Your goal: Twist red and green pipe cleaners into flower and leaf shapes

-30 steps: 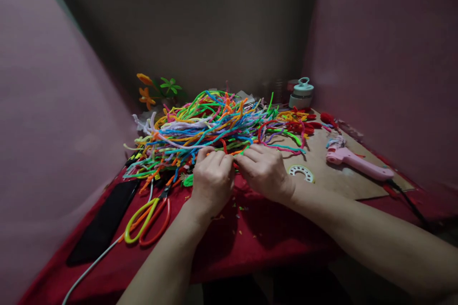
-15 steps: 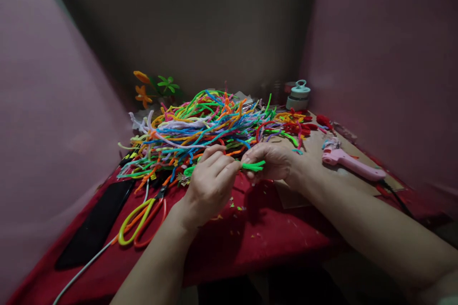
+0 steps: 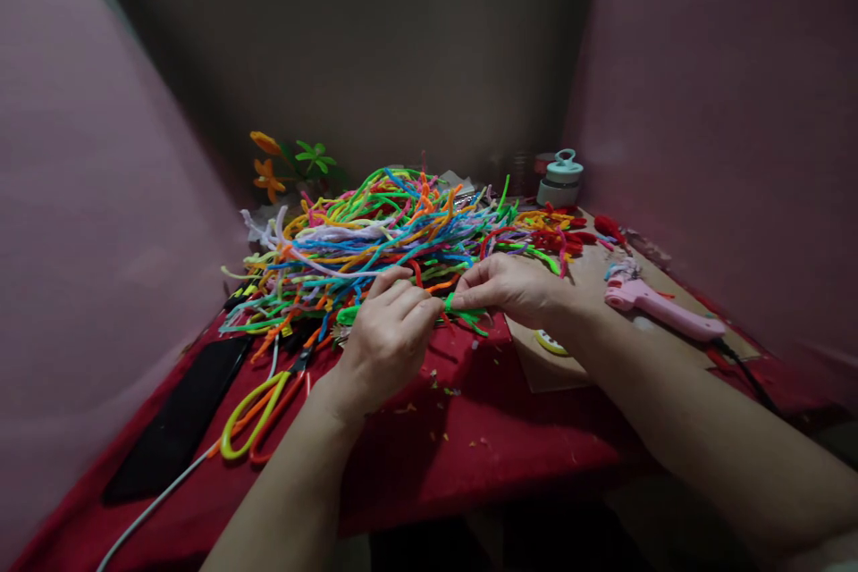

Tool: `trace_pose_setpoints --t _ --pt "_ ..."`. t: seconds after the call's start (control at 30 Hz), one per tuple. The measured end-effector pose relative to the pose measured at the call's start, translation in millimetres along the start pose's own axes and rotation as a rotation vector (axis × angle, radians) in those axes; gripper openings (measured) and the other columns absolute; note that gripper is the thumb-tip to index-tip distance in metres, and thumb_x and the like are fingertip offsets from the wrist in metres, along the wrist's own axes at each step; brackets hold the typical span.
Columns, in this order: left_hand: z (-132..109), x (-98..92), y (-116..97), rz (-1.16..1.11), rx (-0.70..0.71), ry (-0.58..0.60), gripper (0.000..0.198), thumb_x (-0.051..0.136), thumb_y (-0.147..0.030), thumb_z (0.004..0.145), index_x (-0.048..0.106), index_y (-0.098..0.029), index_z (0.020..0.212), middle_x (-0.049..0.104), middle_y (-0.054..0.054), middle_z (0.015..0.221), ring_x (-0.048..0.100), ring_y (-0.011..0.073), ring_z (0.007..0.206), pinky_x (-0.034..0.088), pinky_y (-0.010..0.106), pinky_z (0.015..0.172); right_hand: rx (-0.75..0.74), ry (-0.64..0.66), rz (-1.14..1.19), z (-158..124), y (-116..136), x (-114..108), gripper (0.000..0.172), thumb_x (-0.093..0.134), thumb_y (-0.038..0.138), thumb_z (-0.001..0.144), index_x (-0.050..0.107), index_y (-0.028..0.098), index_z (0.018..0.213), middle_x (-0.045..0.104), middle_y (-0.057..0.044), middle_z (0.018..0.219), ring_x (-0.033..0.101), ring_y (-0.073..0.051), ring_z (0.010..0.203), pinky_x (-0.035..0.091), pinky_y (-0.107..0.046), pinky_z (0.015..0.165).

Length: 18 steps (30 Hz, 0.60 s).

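Observation:
Green pipe cleaners (image 3: 475,318) are held between my two hands, in front of a big multicoloured heap of pipe cleaners (image 3: 375,237). My left hand (image 3: 395,331) is closed around the bundle, and a green part sticks out on its left side. With thumb and fingertips pressed together, my right hand (image 3: 506,288) pinches the green strands just right of my left hand. Loose green ends poke out below the right fingertips.
Scissors (image 3: 258,416) with yellow and red handles and a black phone-like slab (image 3: 178,420) lie at left. A pink glue gun (image 3: 660,311) rests on cardboard (image 3: 550,371) at right. Orange flowers (image 3: 268,180) and a pale green container (image 3: 560,179) stand behind.
My right hand has turned and risen slightly, now pinching the green strands from above near my left hand. A yellow round object on the cardboard has come into view. My left hand has shifted slightly left.

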<state>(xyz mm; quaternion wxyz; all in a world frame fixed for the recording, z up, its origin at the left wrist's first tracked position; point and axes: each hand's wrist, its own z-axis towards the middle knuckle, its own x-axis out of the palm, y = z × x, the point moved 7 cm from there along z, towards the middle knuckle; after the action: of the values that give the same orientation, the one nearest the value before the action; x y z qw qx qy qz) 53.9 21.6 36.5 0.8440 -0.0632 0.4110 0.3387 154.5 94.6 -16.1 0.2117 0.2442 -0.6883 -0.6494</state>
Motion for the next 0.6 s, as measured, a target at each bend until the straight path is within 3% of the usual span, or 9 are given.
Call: trace_pose_setpoints --t 0.17,0.37,0.53,0.6 --pt "-2 9.2 5 0.054 -0.013 0.057 0.017 0.042 -0.009 0.082 0.056 -0.016 0.078 0.060 0.003 0.068 0.051 0.0135 0.065 0.040 0.037 0.087 -0.030 -0.047 -0.303 -3 9 2 0.009 0.057 0.017 0.068 0.063 0.012 0.064 0.057 0.000 0.051 0.050 -0.009 0.047 0.036 -0.022 0.049" --pt "-2 10.7 12 0.096 -0.092 0.054 0.017 0.043 -0.010 0.082 0.056 -0.017 0.074 0.059 0.003 0.064 0.052 0.0135 0.064 0.041 0.036 0.084 -0.507 -0.389 -0.952 -18 37 13 0.015 0.051 0.010 0.070 0.066 0.015 0.068 0.063 -0.003 0.063 0.054 -0.012 0.060 0.035 -0.023 0.058" --pt "-2 9.7 11 0.093 -0.091 0.038 0.016 0.044 -0.011 0.082 0.055 -0.017 0.072 0.059 0.002 0.063 0.051 0.0131 0.063 0.041 0.035 0.084 -0.555 -0.370 -1.004 -17 34 18 0.022 0.056 0.018 0.073 0.064 0.018 0.093 0.067 -0.003 0.076 0.058 -0.013 0.067 0.037 -0.022 0.061" --pt "-3 9.2 10 0.079 -0.086 0.030 0.016 0.044 -0.011 0.083 0.055 -0.017 0.074 0.059 0.002 0.064 0.052 0.0130 0.064 0.041 0.035 0.085 -0.556 -0.357 -1.025 -16 33 19 0.019 0.057 0.018 0.073 0.065 0.019 0.091 0.068 -0.003 0.077 0.059 -0.014 0.069 0.038 -0.023 0.063"
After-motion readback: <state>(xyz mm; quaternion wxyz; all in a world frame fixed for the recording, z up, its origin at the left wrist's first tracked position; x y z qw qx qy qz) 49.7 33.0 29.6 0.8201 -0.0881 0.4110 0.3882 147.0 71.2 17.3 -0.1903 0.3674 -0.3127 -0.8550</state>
